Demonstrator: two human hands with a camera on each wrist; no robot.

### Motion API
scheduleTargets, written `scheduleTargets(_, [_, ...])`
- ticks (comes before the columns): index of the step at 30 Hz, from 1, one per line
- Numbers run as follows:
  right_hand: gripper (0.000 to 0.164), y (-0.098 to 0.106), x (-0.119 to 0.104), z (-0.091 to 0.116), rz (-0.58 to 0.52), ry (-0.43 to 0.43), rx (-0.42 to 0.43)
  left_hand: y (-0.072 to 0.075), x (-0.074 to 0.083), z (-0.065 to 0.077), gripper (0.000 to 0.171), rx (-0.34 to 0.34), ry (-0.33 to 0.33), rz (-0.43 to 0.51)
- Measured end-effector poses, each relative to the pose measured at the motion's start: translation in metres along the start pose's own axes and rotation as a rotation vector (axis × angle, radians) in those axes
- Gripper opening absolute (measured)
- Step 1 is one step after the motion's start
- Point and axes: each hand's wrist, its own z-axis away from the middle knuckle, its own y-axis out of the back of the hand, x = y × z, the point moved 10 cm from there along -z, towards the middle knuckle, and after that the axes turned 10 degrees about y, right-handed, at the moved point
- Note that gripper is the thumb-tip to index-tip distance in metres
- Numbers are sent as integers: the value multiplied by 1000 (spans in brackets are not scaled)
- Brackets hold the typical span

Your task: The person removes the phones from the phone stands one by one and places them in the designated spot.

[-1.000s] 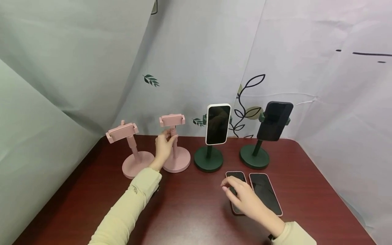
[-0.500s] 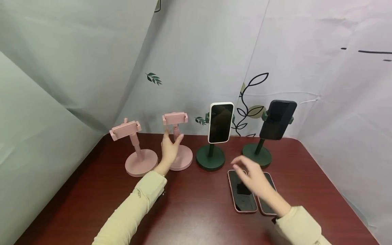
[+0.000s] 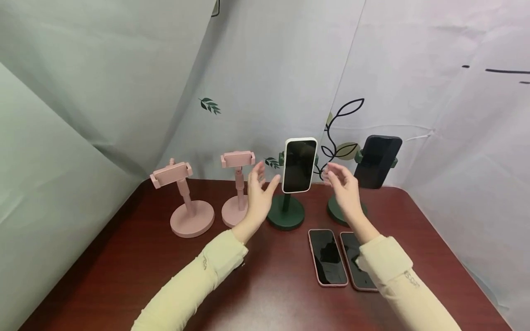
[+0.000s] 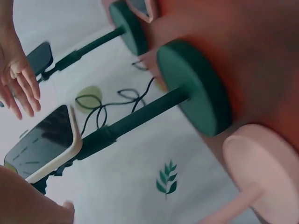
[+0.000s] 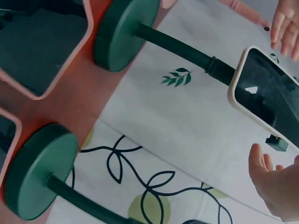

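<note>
A white-framed smartphone (image 3: pixel 300 165) stands upright in the clamp of a green phone stand (image 3: pixel 286 216). My left hand (image 3: pixel 261 195) is just left of it, fingers apart and thumb toward the phone. On the phone's other side is my right hand (image 3: pixel 345 186), fingers bent loosely and holding nothing. In the right wrist view both hands flank the white-framed smartphone (image 5: pixel 268 88), with gaps between them and its edges. Left of my left hand is a pink phone stand (image 3: pixel 238 160) with its clamp unfilled. My right hand partly covers a second green stand (image 3: pixel 337 211).
That second green stand carries a black smartphone (image 3: pixel 377 161), tilted. Another pink stand (image 3: pixel 192 218) is at the far left. Two pink-cased smartphones, one nearer the middle (image 3: pixel 328 257) and one beside it (image 3: pixel 359 269), lie on the dark red table (image 3: pixel 265 294). Pale sheets hang behind.
My left hand has let go of the pink stand's post and moved right to the white-framed phone. My right hand has risen from above the lying phones to that phone's right side.
</note>
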Motion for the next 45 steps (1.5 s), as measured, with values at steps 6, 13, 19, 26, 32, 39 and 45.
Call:
scheduleTargets(6, [35,-13,5,-23,-3,-61,-1,-16,13,-19,55,-57,-21,54])
scheduleTargets(13, [37,-28,8,-30,-44,-103,-29,-21,11,-30,44,-37,-25,37])
scheduleTargets(19, [38,-27,11,-30,13,-104,-8,-21,10,-34,38,-76,42,72])
scheduleTargets(26, [33,-20,2,-34,74,-54,18,-23,16,-41,36,-146,86,87])
scheduleTargets(32, [33,-26,-23,-25,89,-11,-59,-5,23,-31,34,-158,115,125])
scheduleTargets(39, [33,-26,-58,3,50,82,-106,11,42,3,33,-265,121,188])
scheduleTargets(45, [31,-33,-78,33,-11,149,-175,27,47,37,34,-310,108,198])
